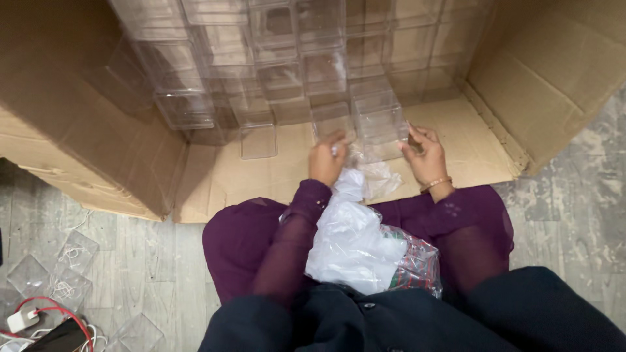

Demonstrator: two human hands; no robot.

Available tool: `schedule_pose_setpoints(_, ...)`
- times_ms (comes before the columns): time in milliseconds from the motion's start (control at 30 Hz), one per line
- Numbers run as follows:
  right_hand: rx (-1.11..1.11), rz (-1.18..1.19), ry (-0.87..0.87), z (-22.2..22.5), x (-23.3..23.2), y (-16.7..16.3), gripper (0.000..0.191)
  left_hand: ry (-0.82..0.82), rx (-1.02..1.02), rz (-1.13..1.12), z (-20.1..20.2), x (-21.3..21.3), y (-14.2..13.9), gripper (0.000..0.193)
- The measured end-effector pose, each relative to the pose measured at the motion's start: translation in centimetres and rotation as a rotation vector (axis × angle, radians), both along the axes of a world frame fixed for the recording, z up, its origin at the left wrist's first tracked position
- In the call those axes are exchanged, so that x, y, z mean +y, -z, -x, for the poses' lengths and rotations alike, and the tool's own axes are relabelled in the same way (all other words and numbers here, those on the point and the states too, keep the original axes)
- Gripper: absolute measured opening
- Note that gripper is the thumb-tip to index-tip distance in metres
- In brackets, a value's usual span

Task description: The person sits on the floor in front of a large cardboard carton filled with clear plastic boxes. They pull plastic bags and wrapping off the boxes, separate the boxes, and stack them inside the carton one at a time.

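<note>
A: Where is the clear plastic box (380, 124) sitting?

B: On the cardboard flap (456, 140), in front of the stack of clear boxes (280, 58). I am pinching its right edge with my right hand (425, 156). My left hand (326, 160) is curling around thin plastic wrap (372, 173).

A: Any tips?

B: I am thinking soft fingers are best, holding the box level. The white bag (355, 244) is resting on my lap.

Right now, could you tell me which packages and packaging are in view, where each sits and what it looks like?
Cardboard box: large, brown, opened flat on the floor ahead.
Clear plastic boxes: transparent cubes stacked inside the carton.
Clear box: at the stack's front, between the left hand and right hand.
Plastic bag: crumpled, white and clear, on the lap.
</note>
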State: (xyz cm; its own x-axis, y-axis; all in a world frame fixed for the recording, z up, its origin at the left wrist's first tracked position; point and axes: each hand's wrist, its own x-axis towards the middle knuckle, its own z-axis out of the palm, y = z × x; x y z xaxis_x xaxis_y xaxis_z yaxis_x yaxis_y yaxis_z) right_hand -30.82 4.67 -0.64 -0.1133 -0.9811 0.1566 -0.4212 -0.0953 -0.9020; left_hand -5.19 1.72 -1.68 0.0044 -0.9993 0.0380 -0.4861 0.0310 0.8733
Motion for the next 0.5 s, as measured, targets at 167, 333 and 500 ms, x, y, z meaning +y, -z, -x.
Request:
schedule_pose_setpoints(167, 0.143, -0.056, 0.112, -1.7, 0.5, -1.4, 0.043, 0.116, -0.087, 0.074, 2.1, -0.3, -2.6, 0.03)
schedule_pose_setpoints(333, 0.159, -0.08, 0.23, -2.3, 0.9, -2.7, 0.032, 0.104, -0.231, -0.067, 2.9, -0.6, -4.0, 0.017)
schedule_pose_setpoints(500, 0.204, -0.088, 0.271, -2.4, 0.7, -3.1, 0.029, 0.07, -0.262, -0.034, 3.9, -0.6, -4.7, 0.018)
